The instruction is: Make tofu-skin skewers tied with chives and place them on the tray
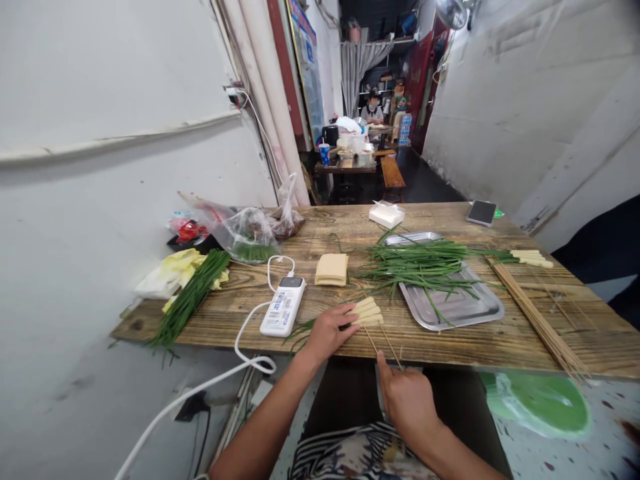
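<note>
Near the front edge of the table, my left hand [330, 333] presses its fingers on several pale yellow tofu-skin rolls [367, 311] lying side by side. Green chive ends [301, 328] stick out on the left of that hand. Two thin bamboo skewers [392, 347] run from the rolls' right side toward my right hand [410, 400]. That hand is closed on the skewers, its index finger stretched along one of them; the palm side is hidden. Just behind the rolls sits a stack of square tofu-skin sheets [331, 269].
A metal tray [450, 313] bears loose chives [425, 260]. Right of it lie more rolls [533, 259] and a skewer bundle [543, 323]. A white power bank [283, 307] with cable, a chive bunch [193, 300] and plastic bags [255, 230] are left. A phone [483, 213] lies far right. Someone sits behind.
</note>
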`<action>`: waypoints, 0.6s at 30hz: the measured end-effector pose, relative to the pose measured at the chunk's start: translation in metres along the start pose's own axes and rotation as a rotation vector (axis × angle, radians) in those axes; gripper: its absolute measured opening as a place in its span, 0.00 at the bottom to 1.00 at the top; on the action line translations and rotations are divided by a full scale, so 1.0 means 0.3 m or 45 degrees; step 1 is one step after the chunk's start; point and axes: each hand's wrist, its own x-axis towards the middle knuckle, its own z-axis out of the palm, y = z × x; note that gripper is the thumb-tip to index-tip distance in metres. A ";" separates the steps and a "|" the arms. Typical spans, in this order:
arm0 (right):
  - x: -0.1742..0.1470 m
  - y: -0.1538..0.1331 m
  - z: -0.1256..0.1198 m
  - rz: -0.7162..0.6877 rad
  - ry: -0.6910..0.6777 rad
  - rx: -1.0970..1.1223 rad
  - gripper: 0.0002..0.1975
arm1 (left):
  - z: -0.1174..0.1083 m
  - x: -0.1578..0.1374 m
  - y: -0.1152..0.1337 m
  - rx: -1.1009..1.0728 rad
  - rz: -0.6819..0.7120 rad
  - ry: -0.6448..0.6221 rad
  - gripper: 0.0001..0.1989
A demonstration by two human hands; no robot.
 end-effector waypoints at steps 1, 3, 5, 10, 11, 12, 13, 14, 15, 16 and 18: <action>0.005 -0.003 -0.006 0.006 -0.025 0.005 0.25 | 0.000 0.000 -0.001 0.003 0.001 -0.001 0.09; 0.012 -0.007 -0.016 0.020 -0.062 0.013 0.25 | 0.000 0.001 -0.003 0.011 0.019 0.003 0.09; 0.018 -0.010 -0.021 0.031 -0.073 0.025 0.25 | 0.001 0.003 -0.005 0.014 0.040 0.012 0.09; 0.032 -0.017 -0.025 0.035 -0.077 0.048 0.24 | 0.002 0.003 -0.009 0.033 0.056 0.016 0.09; 0.036 -0.019 -0.026 0.034 -0.081 0.049 0.24 | 0.002 0.003 -0.009 0.037 0.062 0.015 0.09; 0.040 -0.022 -0.029 0.034 -0.086 0.051 0.24 | 0.002 0.003 -0.010 0.041 0.069 0.016 0.09; 0.044 -0.024 -0.031 0.033 -0.091 0.054 0.24 | 0.002 0.003 -0.011 0.044 0.072 0.014 0.09; 0.048 -0.026 -0.033 0.035 -0.097 0.057 0.24 | 0.002 0.003 -0.011 0.045 0.071 0.010 0.09; 0.052 -0.028 -0.035 0.040 -0.101 0.060 0.24 | 0.002 0.003 -0.012 0.043 0.068 0.005 0.09; 0.055 -0.030 -0.035 0.047 -0.103 0.065 0.24 | 0.002 0.003 -0.012 0.040 0.062 0.003 0.09; 0.062 -0.032 -0.035 0.059 -0.101 0.074 0.24 | 0.003 0.004 -0.013 0.034 0.055 0.000 0.09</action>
